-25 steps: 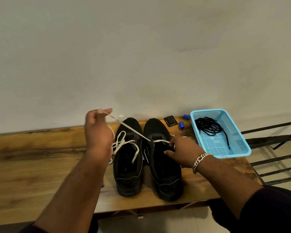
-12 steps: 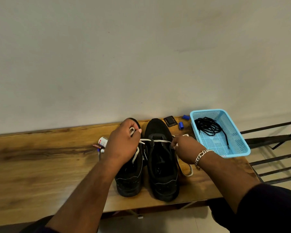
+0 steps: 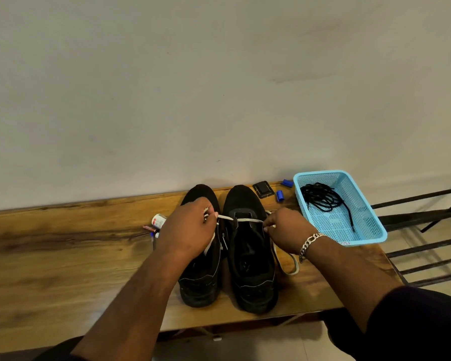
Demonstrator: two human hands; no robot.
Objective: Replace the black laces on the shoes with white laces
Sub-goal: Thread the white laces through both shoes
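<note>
Two black shoes stand side by side on the wooden table (image 3: 63,256), toes toward the wall. A white lace (image 3: 248,220) runs straight across the front eyelets of the right shoe (image 3: 250,272). My left hand (image 3: 190,230) pinches the lace's left end above the left shoe (image 3: 201,280). My right hand (image 3: 284,227) pinches the lace at the right shoe's right side; the slack loops onto the table behind my wrist. More white lace lies in the left shoe under my left hand. Black laces (image 3: 320,196) lie in the blue basket (image 3: 370,230).
A small white tube (image 3: 158,220) and pens lie left of the shoes. A black square piece (image 3: 263,189) and two blue caps (image 3: 280,196) sit near the wall. A dark metal rack (image 3: 425,238) stands right of the table. The table's front edge runs close below the heels.
My left hand came down from above the table to the left shoe's front, drawing the lace flat across the right shoe. My right hand shifted slightly right and kept its pinch.
</note>
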